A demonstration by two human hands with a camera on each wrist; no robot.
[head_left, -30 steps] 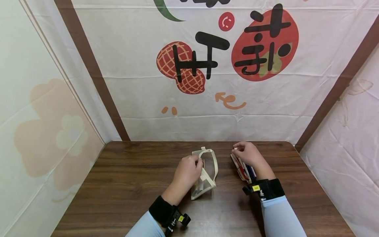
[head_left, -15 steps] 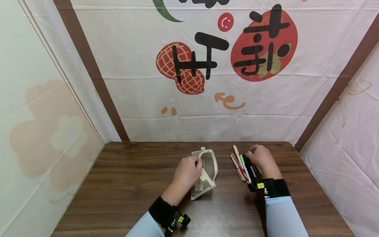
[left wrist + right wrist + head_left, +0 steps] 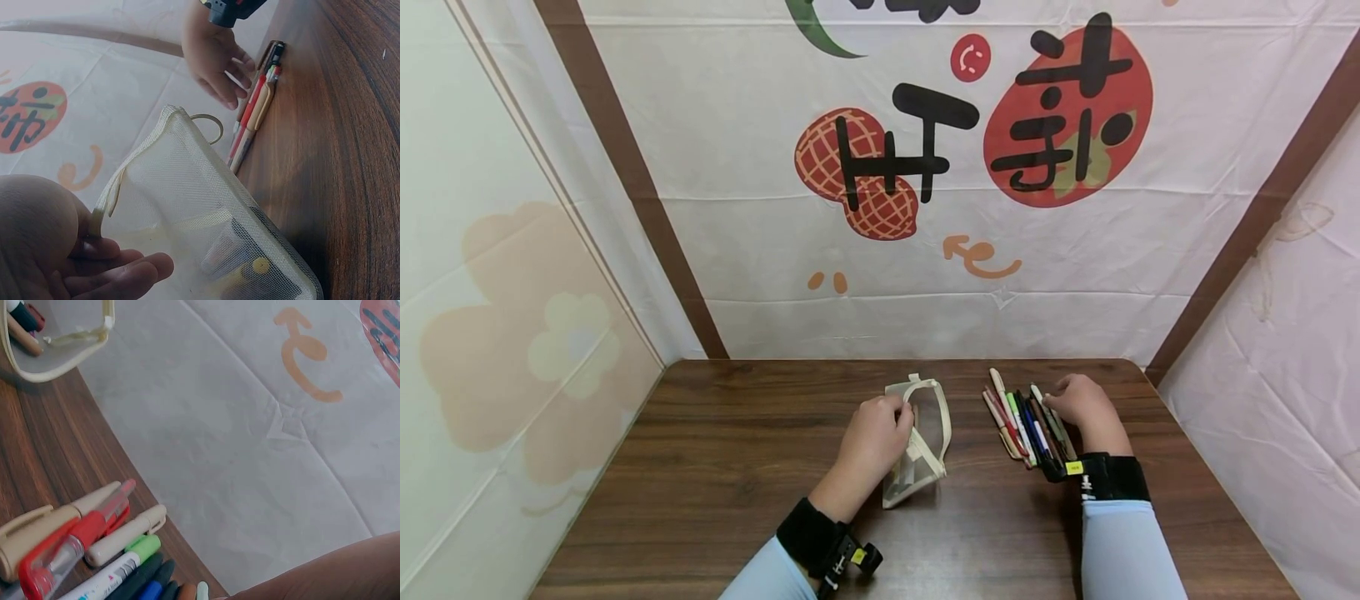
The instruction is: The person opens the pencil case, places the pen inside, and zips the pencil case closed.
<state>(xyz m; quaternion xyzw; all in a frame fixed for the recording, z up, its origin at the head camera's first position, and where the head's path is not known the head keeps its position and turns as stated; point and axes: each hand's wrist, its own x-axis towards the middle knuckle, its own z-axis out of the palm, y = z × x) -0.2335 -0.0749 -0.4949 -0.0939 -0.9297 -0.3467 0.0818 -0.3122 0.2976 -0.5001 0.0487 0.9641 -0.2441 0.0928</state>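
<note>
My left hand (image 3: 878,433) pinches the rim of a cream mesh pencil case (image 3: 934,477), holding its mouth wide. Through the mesh in the left wrist view, a yellow item (image 3: 259,265) shows inside. In the right wrist view, several pens (image 3: 22,328) can be seen in its mouth. My right hand (image 3: 1086,408) is at the right end of a row of pens (image 3: 1015,421) on the table. Its fingers look loosely bent in the left wrist view, and nothing shows in them. Whether the fingertips touch the rightmost pens is unclear. A red gel pen (image 3: 87,531) lies towards the row's left.
The brown wooden table (image 3: 715,467) ends at a white printed cloth (image 3: 850,325) behind the pens. Cloth walls (image 3: 1262,350) also stand on both sides. A green-capped marker (image 3: 147,547) lies amid the row, beside dark and blue pens.
My right hand has moved from the left end of the pen row across to its right end, uncovering the pens. The left hand and the pencil case have stayed in place.
</note>
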